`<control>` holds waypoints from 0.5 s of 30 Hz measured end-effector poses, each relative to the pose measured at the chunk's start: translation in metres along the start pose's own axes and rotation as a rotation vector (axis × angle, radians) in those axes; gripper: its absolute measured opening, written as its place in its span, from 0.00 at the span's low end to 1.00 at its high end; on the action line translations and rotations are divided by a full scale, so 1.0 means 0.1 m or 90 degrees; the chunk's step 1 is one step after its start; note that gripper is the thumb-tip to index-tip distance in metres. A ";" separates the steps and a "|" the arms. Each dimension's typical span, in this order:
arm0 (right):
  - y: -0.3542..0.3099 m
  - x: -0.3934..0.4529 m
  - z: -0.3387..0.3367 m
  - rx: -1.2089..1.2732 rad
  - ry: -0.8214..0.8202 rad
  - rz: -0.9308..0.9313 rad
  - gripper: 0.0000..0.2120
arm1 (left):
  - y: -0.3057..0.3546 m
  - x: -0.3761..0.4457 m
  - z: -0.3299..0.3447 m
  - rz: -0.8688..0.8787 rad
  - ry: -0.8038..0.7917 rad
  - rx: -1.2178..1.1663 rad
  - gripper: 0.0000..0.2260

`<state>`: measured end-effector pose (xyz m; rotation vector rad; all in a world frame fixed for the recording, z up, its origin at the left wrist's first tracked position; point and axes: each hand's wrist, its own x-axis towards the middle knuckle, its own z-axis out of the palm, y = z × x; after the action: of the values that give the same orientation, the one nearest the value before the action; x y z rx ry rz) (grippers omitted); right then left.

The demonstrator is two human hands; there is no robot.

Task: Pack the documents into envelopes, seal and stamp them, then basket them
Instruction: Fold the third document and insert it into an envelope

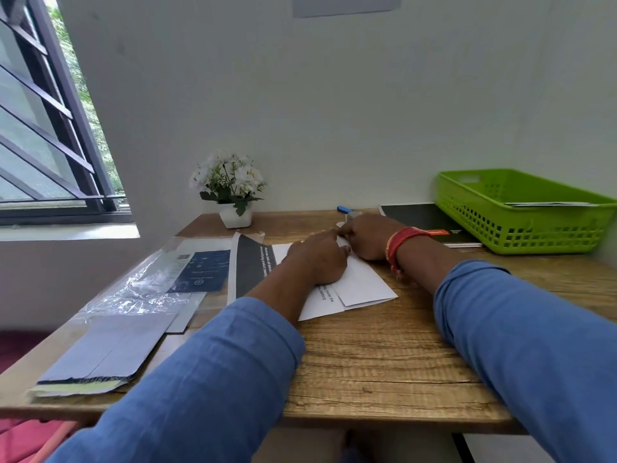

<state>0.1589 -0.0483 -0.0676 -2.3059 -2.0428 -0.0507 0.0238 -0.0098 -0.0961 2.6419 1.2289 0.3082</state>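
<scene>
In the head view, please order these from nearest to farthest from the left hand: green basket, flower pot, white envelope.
1. White envelope: directly under the left hand.
2. Flower pot: beyond it, toward the window.
3. Green basket: far right corner.

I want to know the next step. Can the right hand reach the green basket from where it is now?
Probably yes. The right hand rests on the white envelope, and only the flat black booklet lies between it and the green basket, so nothing tall blocks the way.

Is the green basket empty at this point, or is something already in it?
Not empty. The green basket holds at least one flat white paper item, its edge showing above the front rim. How many, cannot tell.
</scene>
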 end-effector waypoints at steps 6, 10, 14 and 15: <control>0.09 0.12 0.07 0.121 0.070 0.018 0.14 | 0.01 0.00 -0.01 0.006 0.013 -0.025 0.26; 0.10 0.16 0.08 0.140 0.076 0.017 0.15 | 0.01 -0.01 0.00 0.013 0.010 -0.051 0.28; 0.08 0.18 0.08 0.122 0.071 0.013 0.16 | 0.02 -0.02 -0.01 0.013 0.010 -0.066 0.29; 0.08 0.19 0.07 0.132 0.071 0.014 0.15 | 0.03 -0.02 -0.01 0.014 0.012 -0.064 0.29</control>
<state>0.1694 -0.0302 -0.0739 -2.1506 -1.8725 0.0319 0.0246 -0.0127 -0.0948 2.5736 1.1583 0.3893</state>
